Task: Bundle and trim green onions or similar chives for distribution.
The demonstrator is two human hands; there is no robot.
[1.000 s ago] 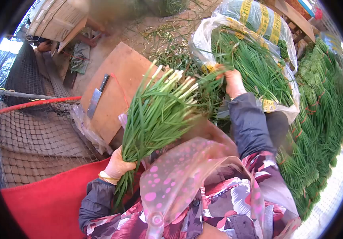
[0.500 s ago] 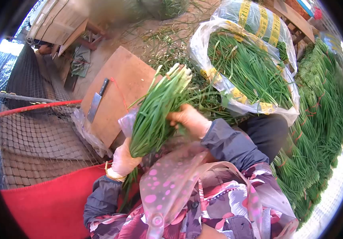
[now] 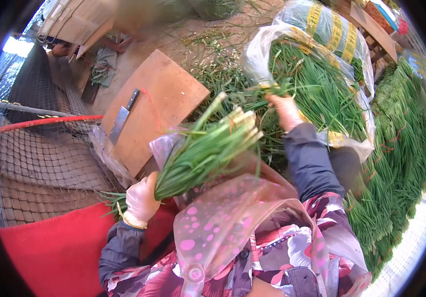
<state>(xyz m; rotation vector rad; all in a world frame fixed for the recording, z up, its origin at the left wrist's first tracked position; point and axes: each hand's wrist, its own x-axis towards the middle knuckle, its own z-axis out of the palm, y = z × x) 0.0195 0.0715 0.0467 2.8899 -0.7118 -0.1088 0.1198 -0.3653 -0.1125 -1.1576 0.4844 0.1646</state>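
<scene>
My left hand (image 3: 142, 199), in a thin pale glove, is wrapped round the leafy end of a bunch of garlic chives (image 3: 208, 153). The bunch tilts up to the right, its white stalk ends pointing away from me. My right hand (image 3: 286, 111) is apart from it, at the near side of the open plastic bag (image 3: 256, 67). Its fingers are closed on a few loose chive leaves (image 3: 271, 90). More chives (image 3: 317, 84) fill the bag.
A knife (image 3: 124, 116) lies on a brown board (image 3: 173, 94) with a red string. Leaf scraps (image 3: 218, 74) cover the ground beyond. Tied chives (image 3: 396, 148) are heaped at the right. Netting (image 3: 49, 168) and red cloth (image 3: 54, 247) are at the left.
My right hand has moved away from the bunch, up and right to the bag, with loose leaves. My left hand has shifted slightly left, and the bunch now leans further right.
</scene>
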